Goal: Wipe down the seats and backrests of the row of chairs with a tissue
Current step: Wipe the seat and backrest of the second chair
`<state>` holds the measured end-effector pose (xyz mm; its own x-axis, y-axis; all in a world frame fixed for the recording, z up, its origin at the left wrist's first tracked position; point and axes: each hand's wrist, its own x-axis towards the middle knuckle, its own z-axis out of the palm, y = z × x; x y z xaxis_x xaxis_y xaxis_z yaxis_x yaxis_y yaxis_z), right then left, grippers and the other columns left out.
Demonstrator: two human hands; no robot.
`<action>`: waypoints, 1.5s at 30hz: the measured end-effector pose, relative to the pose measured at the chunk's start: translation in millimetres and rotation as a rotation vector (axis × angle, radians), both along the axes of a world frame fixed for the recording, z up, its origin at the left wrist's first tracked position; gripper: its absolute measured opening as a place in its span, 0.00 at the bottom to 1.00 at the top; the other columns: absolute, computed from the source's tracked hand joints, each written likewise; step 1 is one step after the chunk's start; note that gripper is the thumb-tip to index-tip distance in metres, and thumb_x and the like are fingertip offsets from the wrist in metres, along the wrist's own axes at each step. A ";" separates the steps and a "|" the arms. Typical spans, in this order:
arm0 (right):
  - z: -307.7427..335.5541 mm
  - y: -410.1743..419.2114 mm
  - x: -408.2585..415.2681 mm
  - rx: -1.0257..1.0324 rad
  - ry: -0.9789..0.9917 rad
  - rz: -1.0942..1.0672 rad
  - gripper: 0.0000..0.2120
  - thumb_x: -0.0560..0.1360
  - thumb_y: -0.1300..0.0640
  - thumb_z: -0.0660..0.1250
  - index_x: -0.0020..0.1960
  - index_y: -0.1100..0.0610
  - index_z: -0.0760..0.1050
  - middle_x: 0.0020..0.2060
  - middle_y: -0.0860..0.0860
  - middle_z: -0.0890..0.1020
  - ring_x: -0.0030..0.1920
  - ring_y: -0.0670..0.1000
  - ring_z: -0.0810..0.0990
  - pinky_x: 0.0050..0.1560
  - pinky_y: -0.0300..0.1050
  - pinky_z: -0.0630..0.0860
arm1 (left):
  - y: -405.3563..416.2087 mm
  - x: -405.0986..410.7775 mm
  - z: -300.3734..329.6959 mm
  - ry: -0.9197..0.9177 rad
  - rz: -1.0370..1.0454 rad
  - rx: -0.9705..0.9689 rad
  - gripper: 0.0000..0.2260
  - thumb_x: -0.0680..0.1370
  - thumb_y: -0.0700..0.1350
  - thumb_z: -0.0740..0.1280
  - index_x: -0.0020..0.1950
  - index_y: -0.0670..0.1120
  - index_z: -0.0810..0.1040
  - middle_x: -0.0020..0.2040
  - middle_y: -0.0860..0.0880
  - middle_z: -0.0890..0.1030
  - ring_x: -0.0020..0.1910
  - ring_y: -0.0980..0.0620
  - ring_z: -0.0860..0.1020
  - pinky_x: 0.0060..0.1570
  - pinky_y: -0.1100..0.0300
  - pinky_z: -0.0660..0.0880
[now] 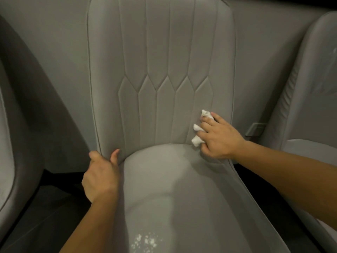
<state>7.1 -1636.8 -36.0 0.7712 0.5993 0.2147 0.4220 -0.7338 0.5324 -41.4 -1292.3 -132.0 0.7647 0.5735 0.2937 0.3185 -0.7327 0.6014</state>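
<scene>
Grey leather-like upholstery covers a chair whose quilted backrest [164, 70] rises ahead and whose smooth seat [173, 189] runs toward the viewer, with white crumbs [145, 241] scattered near its front edge. At the lower right of the backrest, just above the seat, the right hand [218, 137] presses a crumpled white tissue [199, 127] against the padding, its fingers curled over it. The left hand [101, 175] grips the backrest's lower left edge, thumb in front, and neighbouring grey chairs [310, 88] stand on either side.
</scene>
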 end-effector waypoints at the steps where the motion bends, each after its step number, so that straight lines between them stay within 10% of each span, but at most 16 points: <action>1: -1.1 -1.0 -6.3 -0.003 0.033 -0.029 0.24 0.72 0.46 0.57 0.57 0.59 0.81 0.50 0.57 0.81 0.65 0.61 0.73 0.72 0.58 0.61 | -0.2 0.5 -0.3 -0.001 0.003 -0.004 0.25 0.76 0.70 0.53 0.46 0.47 0.59 0.33 0.47 0.68 0.26 0.47 0.65 0.26 0.55 0.60; 5: -9.6 12.0 -23.2 0.059 0.218 -0.170 0.28 0.71 0.39 0.45 0.46 0.52 0.80 0.41 0.53 0.81 0.54 0.58 0.77 0.62 0.51 0.67 | -1.6 0.1 0.2 0.016 0.019 0.012 0.25 0.76 0.69 0.54 0.46 0.46 0.59 0.34 0.44 0.71 0.32 0.39 0.74 0.28 0.53 0.61; 13: -72.4 28.2 -18.3 0.181 0.210 -0.157 0.31 0.78 0.34 0.50 0.74 0.50 0.68 0.56 0.56 0.79 0.58 0.61 0.76 0.68 0.58 0.63 | -3.4 1.0 -0.8 0.000 0.031 0.001 0.24 0.77 0.68 0.56 0.47 0.46 0.59 0.32 0.47 0.67 0.27 0.47 0.64 0.28 0.53 0.59; 21: -93.8 69.7 -5.4 0.732 0.521 -0.281 0.40 0.71 0.27 0.57 0.77 0.46 0.61 0.72 0.53 0.69 0.75 0.55 0.62 0.77 0.57 0.47 | -5.3 1.1 0.4 0.009 0.060 0.037 0.25 0.77 0.68 0.56 0.51 0.44 0.63 0.38 0.40 0.75 0.30 0.42 0.69 0.30 0.51 0.60; 35: -83.8 144.2 -138.6 0.608 0.764 -0.091 0.34 0.82 0.37 0.53 0.82 0.49 0.47 0.81 0.49 0.49 0.80 0.47 0.44 0.79 0.53 0.41 | 15.3 6.4 1.7 0.102 -0.101 0.061 0.28 0.77 0.64 0.63 0.60 0.40 0.64 0.52 0.33 0.79 0.52 0.31 0.76 0.48 0.45 0.70; 45: -91.4 134.9 -237.4 0.670 0.699 0.026 0.34 0.79 0.35 0.49 0.81 0.47 0.52 0.81 0.52 0.50 0.80 0.51 0.47 0.79 0.53 0.47 | 29.9 -72.4 -12.9 0.369 -0.249 -0.492 0.34 0.74 0.67 0.66 0.66 0.40 0.75 0.61 0.42 0.79 0.57 0.42 0.77 0.48 0.59 0.67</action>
<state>-230.3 -1502.0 -127.4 0.8429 0.5379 0.0158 0.5047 -0.7799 -0.3703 -113.8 -1262.5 -144.9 0.8921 0.3670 -0.2636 0.4242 -0.4789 0.7686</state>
